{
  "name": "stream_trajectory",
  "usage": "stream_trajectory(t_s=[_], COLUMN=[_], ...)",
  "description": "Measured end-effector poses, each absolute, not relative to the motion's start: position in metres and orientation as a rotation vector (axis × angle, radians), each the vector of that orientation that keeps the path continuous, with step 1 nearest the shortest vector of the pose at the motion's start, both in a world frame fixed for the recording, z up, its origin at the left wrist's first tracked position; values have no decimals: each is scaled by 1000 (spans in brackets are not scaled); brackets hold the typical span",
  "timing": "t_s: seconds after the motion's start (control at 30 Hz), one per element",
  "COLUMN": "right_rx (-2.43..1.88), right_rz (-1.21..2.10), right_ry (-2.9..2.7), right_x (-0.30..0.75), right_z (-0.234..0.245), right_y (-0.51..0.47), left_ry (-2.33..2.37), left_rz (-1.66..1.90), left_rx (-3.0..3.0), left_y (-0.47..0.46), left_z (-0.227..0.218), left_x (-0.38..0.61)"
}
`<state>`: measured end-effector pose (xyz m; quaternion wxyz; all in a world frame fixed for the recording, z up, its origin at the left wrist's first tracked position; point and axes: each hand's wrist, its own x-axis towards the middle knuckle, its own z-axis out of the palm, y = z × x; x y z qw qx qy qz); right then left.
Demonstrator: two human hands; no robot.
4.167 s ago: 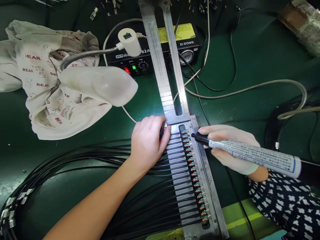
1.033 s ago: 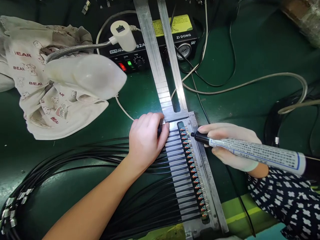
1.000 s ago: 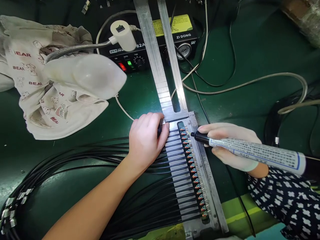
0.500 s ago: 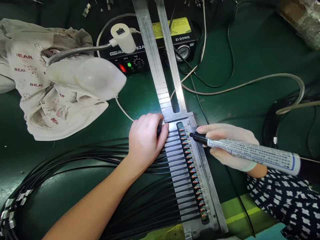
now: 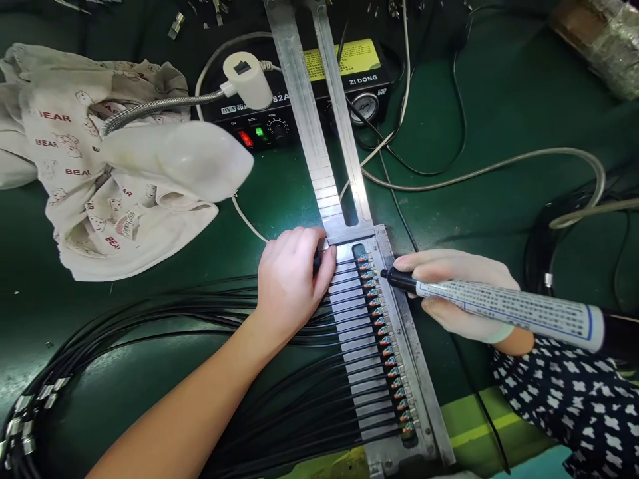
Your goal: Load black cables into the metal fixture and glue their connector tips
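My left hand [image 5: 294, 283], bare, is closed at the upper left edge of the metal fixture [image 5: 424, 372]. A small dark thing shows between its thumb and fingers, mostly hidden. In my gloved right hand [image 5: 464, 273] is a thick pen [image 5: 504, 309] with a white printed label and black ends. Its black tip is beside the second connector from the top of the row. Several black cables [image 5: 369, 362] lie side by side across the fixture. Each ends in a small metal connector [image 5: 382, 320] with coloured wires showing.
A slotted metal bar [image 5: 302, 93] runs from the fixture over a black control box [image 5: 279, 123] with lit switches and a gauge. At left, a white lamp [image 5: 184, 159] hangs before a printed cloth [image 5: 64, 193]. Cable coils [image 5: 30, 399] lie lower left; a wrapped block [image 5: 599, 46] is at upper right.
The pen and my right hand have shifted very slightly to the right, with the tip drawn a little back from the connectors. My left hand stays in place.
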<state>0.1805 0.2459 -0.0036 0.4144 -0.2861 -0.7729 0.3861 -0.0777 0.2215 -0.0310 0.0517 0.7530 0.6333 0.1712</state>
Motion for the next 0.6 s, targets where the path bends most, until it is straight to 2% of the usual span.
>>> stream_trajectory(t_s=[0.6], right_rx=[-783], right_rz=[957], right_ry=[-1913], right_x=[179], right_z=[-10], right_y=[244], left_ry=[1919], left_rz=[519], left_rx=[2302], left_y=[221], left_z=[-29], left_x=[-78])
